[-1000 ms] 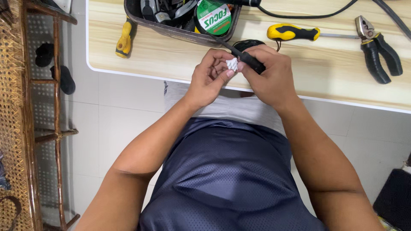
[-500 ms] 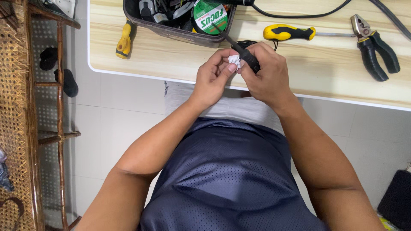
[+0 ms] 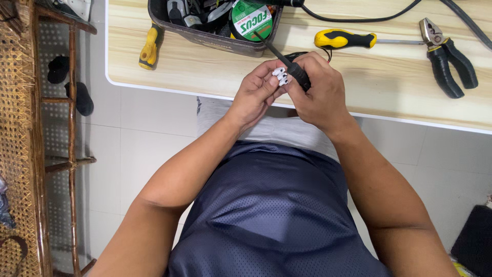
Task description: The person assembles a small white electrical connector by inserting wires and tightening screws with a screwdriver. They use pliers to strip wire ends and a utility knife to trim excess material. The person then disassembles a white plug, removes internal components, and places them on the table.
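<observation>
The left hand (image 3: 256, 92) pinches a small white connector block (image 3: 281, 75) between thumb and fingers, just over the near edge of the wooden bench (image 3: 205, 72); the right hand (image 3: 320, 87) is clamped around a black-handled screwdriver (image 3: 287, 61), its handle end at the block and its shaft pointing up towards the tool tray (image 3: 215, 38); the dark tray holds a roll of green tape (image 3: 249, 19) and assorted tools, too jumbled to tell apart; a yellow handle (image 3: 149, 47) lies beside the tray; a yellow-and-black screwdriver (image 3: 348, 39) and black-handled pliers (image 3: 447, 51) lie to the right, well apart from the hands.
</observation>
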